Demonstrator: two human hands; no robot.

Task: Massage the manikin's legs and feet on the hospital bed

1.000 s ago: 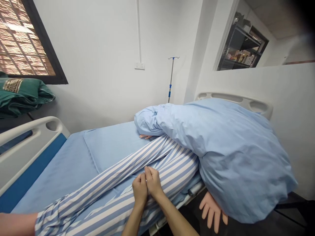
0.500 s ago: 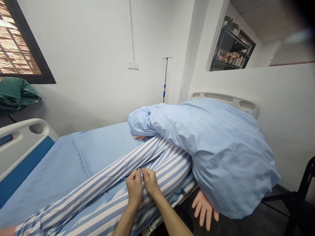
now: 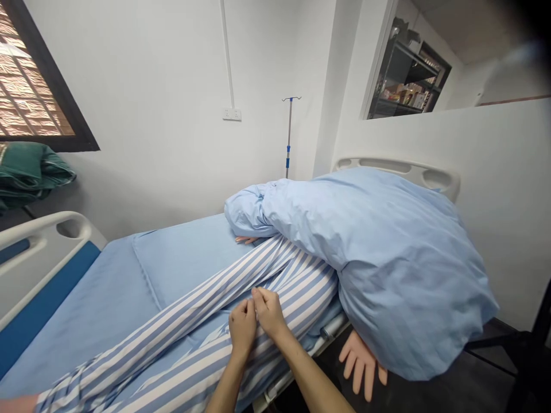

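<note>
"How are the hands?"

"Left hand and right hand are both curled in, thumbs against fingers, side by side over the trousers, towards the near edge of the bed; whether they pinch anything, I can't tell"

"Which step, then?"

"I'd judge it a two-handed hold at the thigh; a move from here would call for both hands working evenly"

"Further out?"

"The quilt covers the head end and droops past the near edge, where a dummy hand pokes out"

"What's lost?"

"The quilt hides the upper body, the fingertips are tucked from sight, and the leg is cut off at lower left"
</note>
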